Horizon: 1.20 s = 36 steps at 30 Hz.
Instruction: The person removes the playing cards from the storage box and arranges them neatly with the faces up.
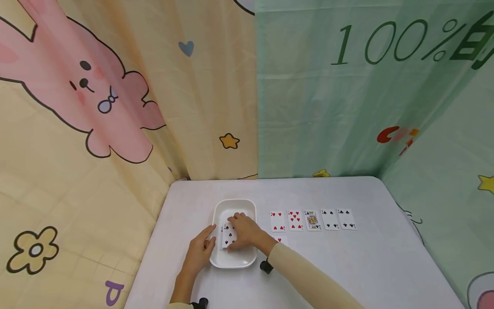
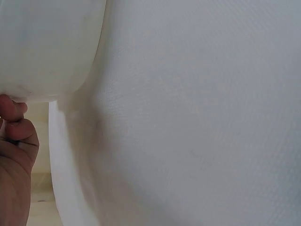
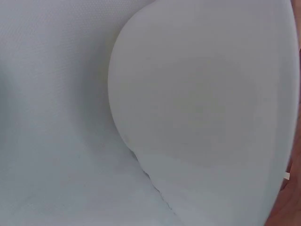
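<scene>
A white tray (image 1: 236, 259) holds a small stack of playing cards, a spade card (image 1: 229, 236) face up on top. My right hand (image 1: 247, 233) reaches over the tray and grips that card by its far and near edges; how many cards it holds I cannot tell. My left hand (image 1: 197, 254) rests its extended fingers and thumb against the tray's left rim. In the left wrist view, fingertips of the left hand (image 2: 16, 155) touch the tray's edge (image 2: 44, 47). The tray wall (image 3: 197, 94) hides most of the right hand (image 3: 288, 202) in the right wrist view.
Right of the tray, a row of face-up cards runs across the white table (image 1: 328, 266): four of hearts (image 1: 278, 221), a heart card (image 1: 295, 220), a king (image 1: 312, 220) and two black fours (image 1: 330, 219). Below the row, another heart card (image 1: 280, 240) is partly covered by the right arm.
</scene>
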Tool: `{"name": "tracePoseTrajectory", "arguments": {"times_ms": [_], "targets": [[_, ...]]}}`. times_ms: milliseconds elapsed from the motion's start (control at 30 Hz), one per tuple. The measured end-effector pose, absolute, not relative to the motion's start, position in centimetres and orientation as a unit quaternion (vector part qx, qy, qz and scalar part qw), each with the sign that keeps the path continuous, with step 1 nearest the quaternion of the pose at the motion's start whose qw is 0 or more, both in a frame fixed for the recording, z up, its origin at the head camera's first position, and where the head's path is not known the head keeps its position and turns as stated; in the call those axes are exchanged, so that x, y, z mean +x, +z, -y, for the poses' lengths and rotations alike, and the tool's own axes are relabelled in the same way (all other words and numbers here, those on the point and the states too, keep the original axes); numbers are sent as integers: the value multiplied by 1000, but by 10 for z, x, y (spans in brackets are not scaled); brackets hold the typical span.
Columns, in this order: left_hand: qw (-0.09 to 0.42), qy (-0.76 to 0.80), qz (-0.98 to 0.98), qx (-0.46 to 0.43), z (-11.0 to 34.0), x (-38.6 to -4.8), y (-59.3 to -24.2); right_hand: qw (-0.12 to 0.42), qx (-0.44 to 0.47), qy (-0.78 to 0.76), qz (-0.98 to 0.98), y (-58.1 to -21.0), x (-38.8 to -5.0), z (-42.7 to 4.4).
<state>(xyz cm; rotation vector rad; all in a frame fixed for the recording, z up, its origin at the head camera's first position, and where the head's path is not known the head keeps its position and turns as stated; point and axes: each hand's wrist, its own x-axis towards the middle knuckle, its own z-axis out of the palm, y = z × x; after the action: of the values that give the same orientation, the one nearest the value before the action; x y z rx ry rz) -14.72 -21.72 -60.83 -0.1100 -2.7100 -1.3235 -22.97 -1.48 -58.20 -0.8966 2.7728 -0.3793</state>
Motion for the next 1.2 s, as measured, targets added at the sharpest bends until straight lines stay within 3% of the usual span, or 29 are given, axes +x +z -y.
{"name": "tracePoseTrajectory", "arguments": {"times_ms": [600,1200], "targets": [[53,-440,896,-12,216,-148,-610,74,-292,-194,-933,-552,-226,-25],[58,-440,896,-8,214,-145,-611,33,-211,-260,-942,-540,-208,-117]]}}
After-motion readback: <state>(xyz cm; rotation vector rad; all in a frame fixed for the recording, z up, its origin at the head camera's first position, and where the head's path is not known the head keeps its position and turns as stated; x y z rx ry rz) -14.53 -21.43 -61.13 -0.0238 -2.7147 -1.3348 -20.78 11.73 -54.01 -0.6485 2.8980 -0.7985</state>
